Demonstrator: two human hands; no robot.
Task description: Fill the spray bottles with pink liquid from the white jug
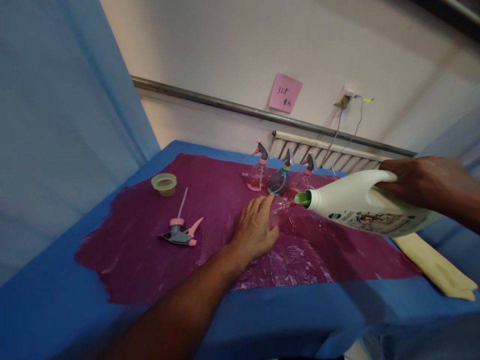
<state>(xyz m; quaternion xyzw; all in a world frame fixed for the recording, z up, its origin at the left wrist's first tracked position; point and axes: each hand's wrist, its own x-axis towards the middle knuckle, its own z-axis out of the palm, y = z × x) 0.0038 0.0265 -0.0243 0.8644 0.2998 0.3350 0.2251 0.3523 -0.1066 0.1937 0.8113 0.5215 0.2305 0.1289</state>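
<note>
My left hand (256, 226) is wrapped round a clear spray bottle (278, 211) without its trigger head, on the purple plastic sheet (138, 260). By its handle, my right hand (422, 182) grips a cream-coloured jug (369, 202), tipped far over to the left. The jug's green spout (302, 199) meets the clear bottle's mouth; whether liquid is flowing I cannot make out. A loose grey and pink spray trigger (179, 233) with a dip tube lies left of my left hand. Further left stands a small greenish round cup (164, 185).
Behind the bottle stand a clear spray bottle (257, 172), a teal one (279, 179) and another pink-topped one (304, 175). A folded yellow cloth (437, 267) lies at the right. Blue curtains (63, 100) flank the blue-covered table (270, 310). A metal rail (225, 104) runs along the wall.
</note>
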